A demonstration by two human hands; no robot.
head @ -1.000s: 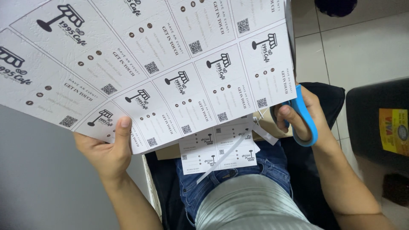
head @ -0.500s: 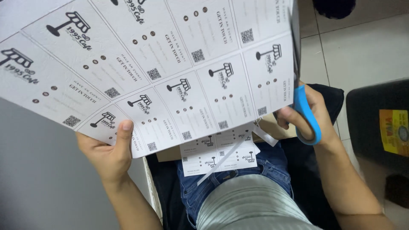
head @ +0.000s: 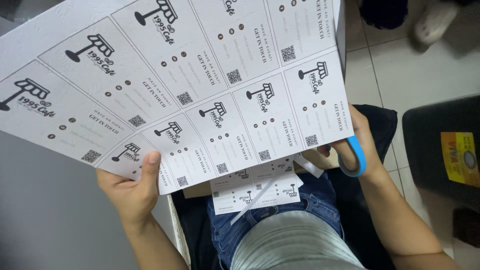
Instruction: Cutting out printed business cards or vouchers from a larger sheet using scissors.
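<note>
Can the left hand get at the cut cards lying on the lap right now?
Probably not as things stand: the left hand is pinching the lower edge of the big printed sheet, thumb on top. The cut cards lie uncovered on the lap, just right of it.

A seated person with bare forearms and hands wears blue jeans [head: 320,192] and a light grey-green ribbed shirt [head: 295,242].
</note>
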